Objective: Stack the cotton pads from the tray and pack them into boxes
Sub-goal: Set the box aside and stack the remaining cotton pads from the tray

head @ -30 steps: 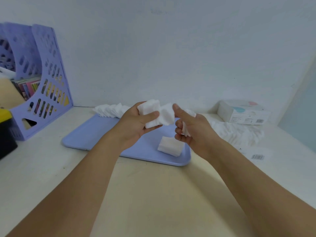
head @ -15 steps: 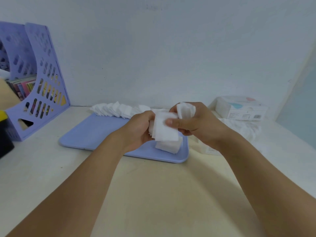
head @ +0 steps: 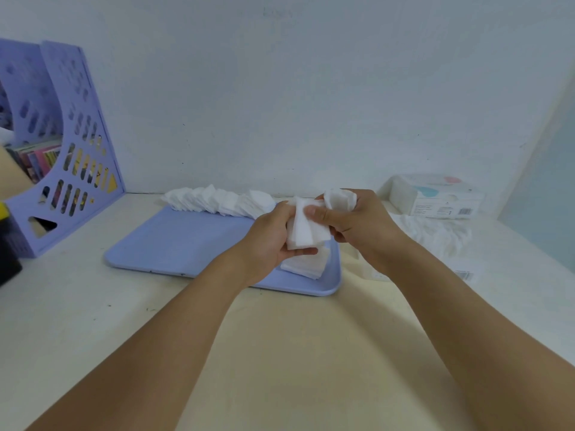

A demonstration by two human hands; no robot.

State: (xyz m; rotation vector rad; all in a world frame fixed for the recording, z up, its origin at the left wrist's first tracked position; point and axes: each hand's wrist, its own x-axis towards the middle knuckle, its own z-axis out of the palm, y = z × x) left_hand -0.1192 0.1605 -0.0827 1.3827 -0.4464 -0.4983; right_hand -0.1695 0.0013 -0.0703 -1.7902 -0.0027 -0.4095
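Note:
My left hand (head: 269, 241) grips a small stack of white cotton pads (head: 306, 231) above the right end of the lilac tray (head: 174, 244). My right hand (head: 357, 223) presses its thumb on the front of that stack and clutches a few more pads (head: 340, 199) in its curled fingers. A short stack of pads (head: 306, 264) lies on the tray just under the hands. A row of loose pads (head: 217, 200) is fanned along the tray's far edge. The white cotton pad box (head: 435, 195) stands at the back right.
A heap of white pads (head: 435, 234) lies on the table right of the tray, in front of the box. A lilac magazine file (head: 62, 144) with books stands at the left by the wall. A dark object (head: 7, 259) sits at the left edge.
My hands came together and dropped lower over the tray's right end. The right thumb now presses against the stack held in my left hand. The view shifted slightly.

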